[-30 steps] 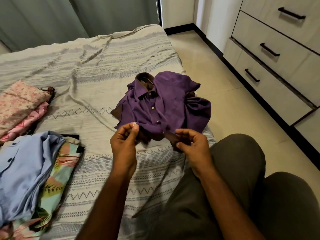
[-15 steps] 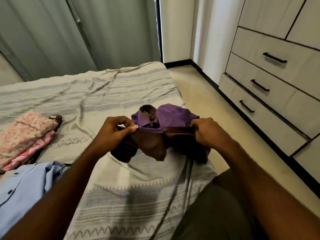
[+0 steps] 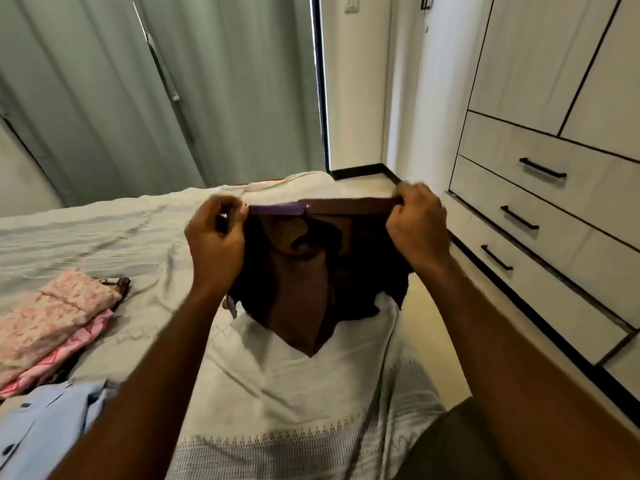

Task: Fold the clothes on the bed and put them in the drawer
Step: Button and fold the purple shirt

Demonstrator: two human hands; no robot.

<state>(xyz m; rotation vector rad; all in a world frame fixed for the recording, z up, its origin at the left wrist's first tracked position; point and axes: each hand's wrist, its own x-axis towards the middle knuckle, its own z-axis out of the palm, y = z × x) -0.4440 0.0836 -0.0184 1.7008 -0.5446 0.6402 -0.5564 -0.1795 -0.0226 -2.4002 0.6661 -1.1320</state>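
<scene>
The purple shirt (image 3: 311,271) hangs in the air above the bed (image 3: 277,393), its dark brownish inside facing me and a purple strip showing along its stretched top edge. My left hand (image 3: 216,244) pinches the left end of that edge. My right hand (image 3: 417,233) grips the right end. The shirt's lower folds dangle just over the bedspread. A white chest of drawers (image 3: 540,230) with black handles stands to the right, all drawers closed.
Folded pink clothes (image 3: 52,323) lie at the left of the bed. A light blue shirt (image 3: 45,434) lies crumpled at the lower left. Grey-green curtains (image 3: 156,91) hang behind the bed. A strip of tiled floor (image 3: 426,323) runs between bed and drawers.
Both hands have lifted the purple shirt off the bed and pulled its edge taut at chest height. The view has tilted upward.
</scene>
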